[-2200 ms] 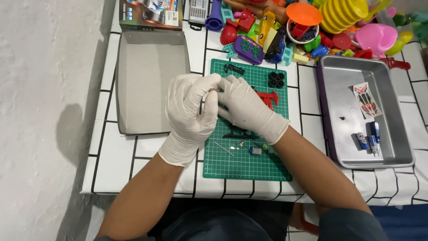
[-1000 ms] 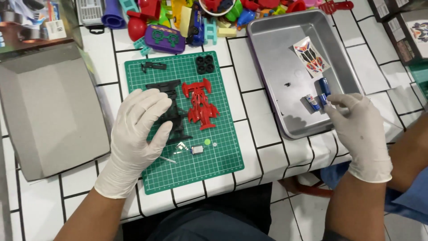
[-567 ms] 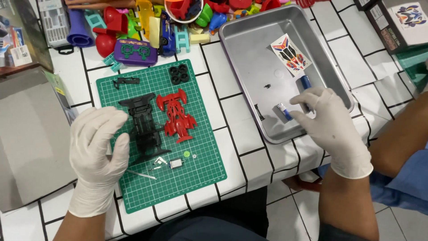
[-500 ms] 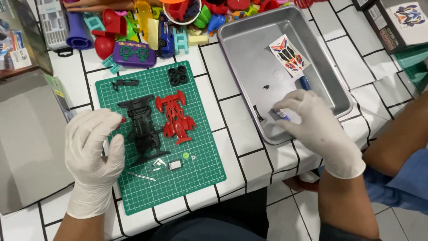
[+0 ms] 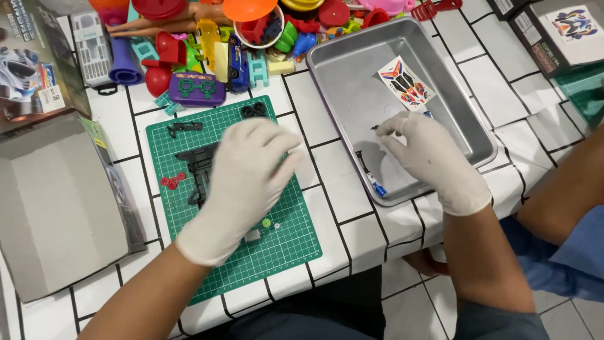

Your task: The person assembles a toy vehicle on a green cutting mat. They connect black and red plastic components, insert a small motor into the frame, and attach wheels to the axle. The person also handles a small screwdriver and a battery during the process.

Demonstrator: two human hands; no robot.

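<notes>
Fingers (image 5: 391, 126) of our right hand (image 5: 428, 157) pinched on small dark part; slip drops it into tray (image 5: 340, 69). Left hand (image 5: 242, 182) fingers spread, blurred.

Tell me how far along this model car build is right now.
Early to middle. Done: the black chassis lies on the green cutting mat, small parts spread around it. In hand: the right hand picks a tiny dark piece inside the metal tray; the left hand hovers over the mat. Left: the sticker sheet looks unused.
</notes>
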